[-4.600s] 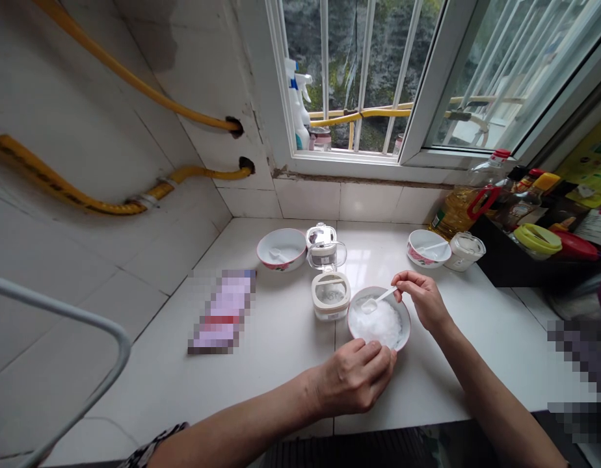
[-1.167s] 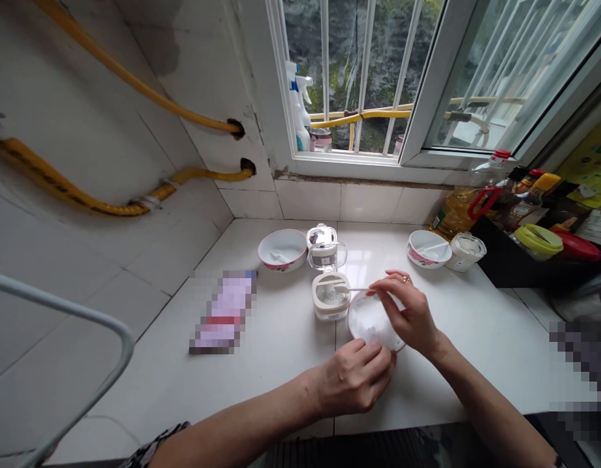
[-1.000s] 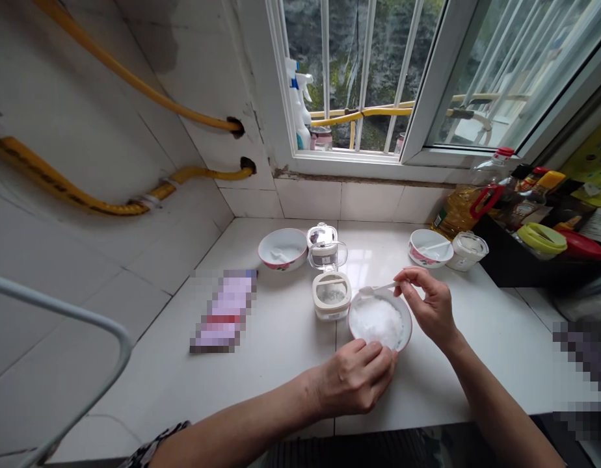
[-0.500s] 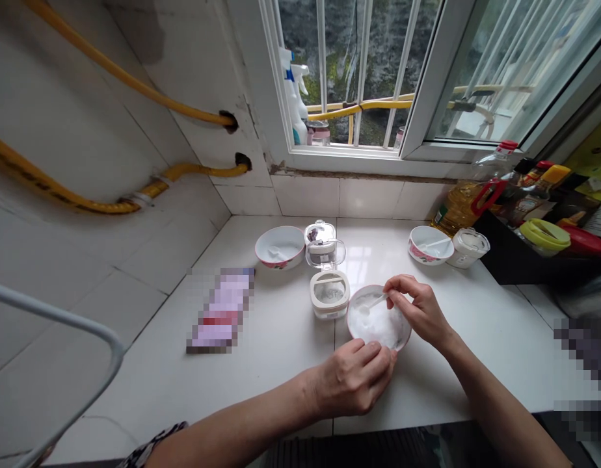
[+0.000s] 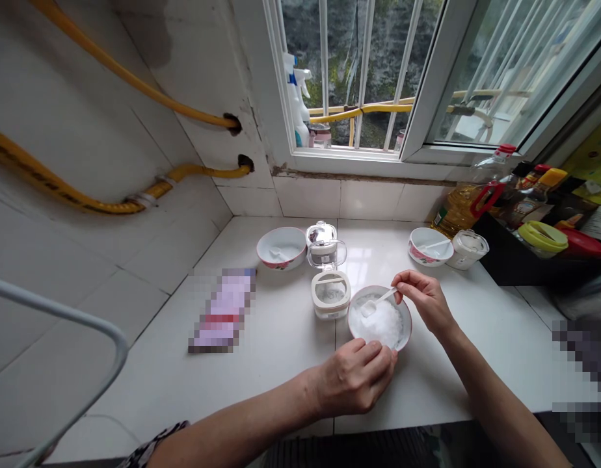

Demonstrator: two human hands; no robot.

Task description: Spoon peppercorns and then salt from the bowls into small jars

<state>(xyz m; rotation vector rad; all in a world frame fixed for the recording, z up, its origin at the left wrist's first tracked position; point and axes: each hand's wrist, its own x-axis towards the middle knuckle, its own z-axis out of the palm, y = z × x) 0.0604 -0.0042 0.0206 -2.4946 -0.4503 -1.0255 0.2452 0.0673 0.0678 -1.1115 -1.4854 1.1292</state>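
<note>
A bowl with a pink rim (image 5: 406, 328) holds a heap of white grains (image 5: 384, 324). My left hand (image 5: 361, 376) pinches the near edge of this bowl. Between the thumb and fingers of my right hand (image 5: 424, 298) is the handle of a small white spoon (image 5: 369, 307), its head over the grains. Just left of the bowl stands a clear jar with a cream rim (image 5: 330, 312), its lid flipped up, white contents inside. Behind it is a second clear jar (image 5: 321, 234) with darker contents.
A bowl with a spoon (image 5: 281, 261) stands back left, near a blurred purple packet (image 5: 222, 312). At back right are another bowl (image 5: 430, 257), a lidded jar (image 5: 469, 250), an oil bottle (image 5: 459, 205) and a black rack of condiments (image 5: 505, 260).
My right hand has shifted slightly right and up, raising the spoon a little, so its head shows clearly above the grains. My left hand stays at the bowl's edge.
</note>
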